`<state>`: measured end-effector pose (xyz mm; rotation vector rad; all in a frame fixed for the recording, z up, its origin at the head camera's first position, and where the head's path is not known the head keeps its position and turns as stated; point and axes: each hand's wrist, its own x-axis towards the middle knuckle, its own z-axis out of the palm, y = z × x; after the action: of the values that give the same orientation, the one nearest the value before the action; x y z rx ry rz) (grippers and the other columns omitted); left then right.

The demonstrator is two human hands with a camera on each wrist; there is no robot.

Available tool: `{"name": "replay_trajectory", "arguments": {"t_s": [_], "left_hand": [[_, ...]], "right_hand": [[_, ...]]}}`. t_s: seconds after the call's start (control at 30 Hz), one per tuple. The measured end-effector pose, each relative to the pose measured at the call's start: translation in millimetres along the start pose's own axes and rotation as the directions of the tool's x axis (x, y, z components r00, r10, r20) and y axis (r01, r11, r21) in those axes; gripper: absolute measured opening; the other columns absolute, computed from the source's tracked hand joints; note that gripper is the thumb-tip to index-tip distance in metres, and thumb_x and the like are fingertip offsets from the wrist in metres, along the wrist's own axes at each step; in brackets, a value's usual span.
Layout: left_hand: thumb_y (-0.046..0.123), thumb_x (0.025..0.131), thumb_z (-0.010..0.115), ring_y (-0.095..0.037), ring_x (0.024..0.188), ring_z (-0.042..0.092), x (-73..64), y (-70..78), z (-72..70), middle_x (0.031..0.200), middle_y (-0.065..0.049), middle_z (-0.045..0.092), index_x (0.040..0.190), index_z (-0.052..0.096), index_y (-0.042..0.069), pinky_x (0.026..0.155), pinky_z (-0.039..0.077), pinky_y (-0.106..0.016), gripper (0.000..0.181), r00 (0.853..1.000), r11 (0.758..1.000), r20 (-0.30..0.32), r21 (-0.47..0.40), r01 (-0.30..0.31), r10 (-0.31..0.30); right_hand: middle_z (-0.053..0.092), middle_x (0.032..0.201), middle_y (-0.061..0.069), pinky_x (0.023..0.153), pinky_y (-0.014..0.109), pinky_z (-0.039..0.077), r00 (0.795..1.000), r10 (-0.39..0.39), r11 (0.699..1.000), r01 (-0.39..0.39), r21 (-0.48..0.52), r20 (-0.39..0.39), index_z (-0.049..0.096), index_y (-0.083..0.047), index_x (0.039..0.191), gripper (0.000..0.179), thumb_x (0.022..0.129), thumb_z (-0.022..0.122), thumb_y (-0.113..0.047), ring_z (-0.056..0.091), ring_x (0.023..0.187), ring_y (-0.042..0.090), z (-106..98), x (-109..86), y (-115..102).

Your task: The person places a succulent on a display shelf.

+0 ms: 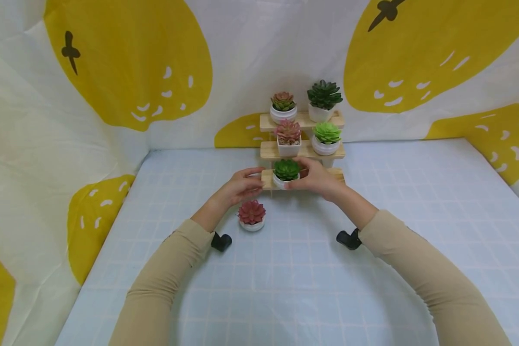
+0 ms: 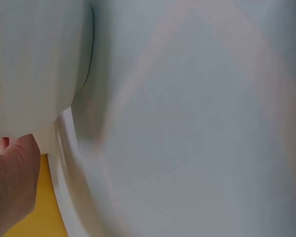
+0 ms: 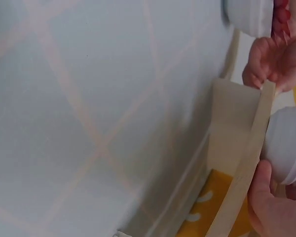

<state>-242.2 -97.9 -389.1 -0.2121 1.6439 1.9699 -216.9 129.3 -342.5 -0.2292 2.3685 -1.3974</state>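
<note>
On the lowest step of a three-tier wooden stand (image 1: 337, 177) sits a dark green succulent (image 1: 287, 169) in a round white pot (image 3: 286, 145). My right hand (image 1: 317, 179) grips this pot from its right side, thumb in front and fingers behind. At the left end of the same step, my left hand (image 1: 244, 185) holds the board's edge between thumb and fingers. A red succulent (image 1: 252, 212) in a white bowl-shaped pot (image 2: 34, 64) stands on the table, just in front of the left hand. The left wrist view shows only part of that hand.
The middle step bears a pink succulent (image 1: 288, 132) and a bright green one (image 1: 327, 132). On the top step are a reddish-green succulent (image 1: 283, 101) and a tall dark green one (image 1: 324, 94). A lemon-patterned cloth (image 1: 259, 57) hangs behind the pale blue checked table (image 1: 406, 202).
</note>
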Motion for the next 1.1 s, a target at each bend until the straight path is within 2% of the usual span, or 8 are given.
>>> {"name": "replay_trajectory", "arguments": {"t_s": [0.27, 0.5, 0.7, 0.93, 1.1], "left_hand": [[-0.007, 0.088, 0.054, -0.013, 0.083, 0.056, -0.2, 2.9, 1.6, 0.138, -0.014, 0.044, 0.14, 0.042, 0.01, 0.065, 0.052, -0.02, 0.056, 1.0, 1.0, -0.014, -0.011, 0.0, 0.0], [-0.007, 0.088, 0.054, -0.013, 0.083, 0.056, -0.1, 4.3, 1.4, 0.138, -0.015, 0.044, 0.14, 0.042, 0.01, 0.066, 0.052, -0.02, 0.056, 1.0, 1.0, -0.003, -0.01, -0.008, 0.008], [-0.007, 0.088, 0.054, -0.014, 0.086, 0.056, -0.1, 2.2, 0.9, 0.138, -0.014, 0.044, 0.141, 0.042, 0.01, 0.066, 0.052, -0.02, 0.056, 1.0, 1.0, -0.001, -0.002, 0.002, -0.002], [-0.005, 0.089, 0.054, -0.016, 0.091, 0.054, 0.4, 0.0, -0.4, 0.138, -0.013, 0.044, 0.14, 0.042, 0.011, 0.068, 0.053, -0.02, 0.055, 1.0, 1.0, -0.009, -0.006, 0.011, -0.011], [-0.006, 0.089, 0.054, -0.016, 0.091, 0.054, 0.9, -0.3, -0.3, 0.138, -0.013, 0.044, 0.14, 0.043, 0.011, 0.067, 0.052, -0.02, 0.055, 1.0, 1.0, -0.008, -0.007, 0.011, -0.011]], "right_hand": [[0.042, 0.122, 0.015, 0.082, 0.033, 0.042, 0.999, 0.029, 0.999, -0.028, 0.042, -0.036, 0.03, -0.007, 0.144, 0.082, 0.078, 0.076, -0.02, 0.038, 0.107, 0.026, 0.2, 2.0, -4.4], [0.042, 0.125, 0.017, 0.087, 0.035, 0.043, 0.997, 0.047, 0.997, -0.043, 0.068, -0.06, 0.029, -0.006, 0.144, 0.082, 0.078, 0.075, -0.017, 0.04, 0.109, 0.027, 1.3, 2.7, -7.0], [0.043, 0.122, 0.017, 0.084, 0.033, 0.043, 0.998, 0.014, 0.994, -0.007, 0.11, -0.056, 0.03, -0.004, 0.144, 0.079, 0.079, 0.074, -0.012, 0.042, 0.107, 0.026, 1.3, 0.5, -1.6], [0.045, 0.124, 0.019, 0.087, 0.035, 0.044, 0.999, -0.009, 0.987, 0.016, 0.161, -0.039, 0.035, -0.004, 0.141, 0.071, 0.08, 0.072, -0.005, 0.046, 0.11, 0.029, -2.1, -3.8, 5.8], [0.046, 0.123, 0.019, 0.085, 0.03, 0.046, 0.999, -0.019, 0.981, 0.024, 0.193, -0.03, 0.035, -0.003, 0.141, 0.069, 0.081, 0.07, -0.003, 0.047, 0.11, 0.028, -6.8, -8.5, 8.1]]}}
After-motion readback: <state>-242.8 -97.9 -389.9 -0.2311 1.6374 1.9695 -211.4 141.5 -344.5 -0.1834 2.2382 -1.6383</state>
